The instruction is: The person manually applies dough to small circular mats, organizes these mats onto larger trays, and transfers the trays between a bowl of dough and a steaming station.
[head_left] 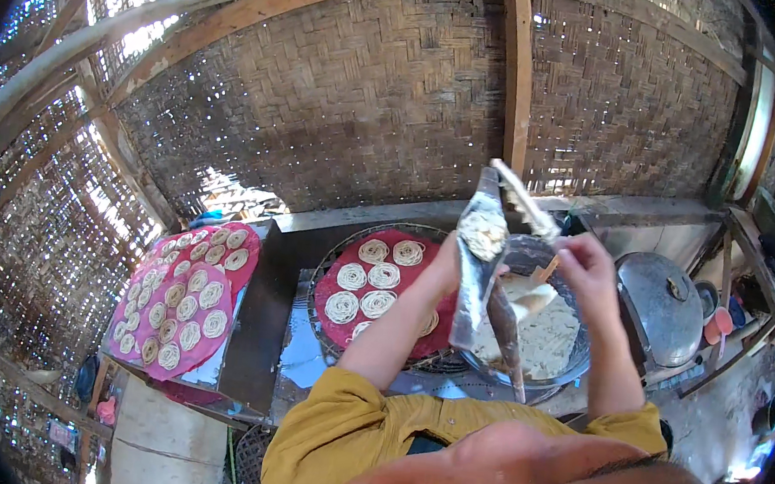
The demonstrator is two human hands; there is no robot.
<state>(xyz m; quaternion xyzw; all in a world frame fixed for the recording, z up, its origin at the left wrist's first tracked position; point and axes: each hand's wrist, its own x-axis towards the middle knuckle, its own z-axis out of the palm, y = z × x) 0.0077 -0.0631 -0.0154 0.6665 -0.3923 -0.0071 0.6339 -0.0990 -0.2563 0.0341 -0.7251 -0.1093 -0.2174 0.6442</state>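
Observation:
My left hand [445, 268] is closed round a worn wooden press [470, 298], held tilted above a basin. Pale dough [483, 234] lies in the hollow of the press. A second, darker wooden piece with a pointed end [507, 336] hangs beside it; how the two join is hidden. My right hand [588, 273] grips a pale, dough-smeared stick [528, 201], which points up and left towards the top of the press. Below both hands, the wide metal basin [587, 356] holds wet, whitish dough [536, 345]. A pale rounded handle [534, 300] shows between the hands.
Left of the basin, a round tray [317, 277] carries pink cloth [332, 328] with coiled dough rounds [350, 276]. More rounds lie on pink sheets [197, 352] farther left. At right stand a lidded metal pot [659, 310] and a pink dipper [718, 322]. A woven wall [364, 100] rises behind.

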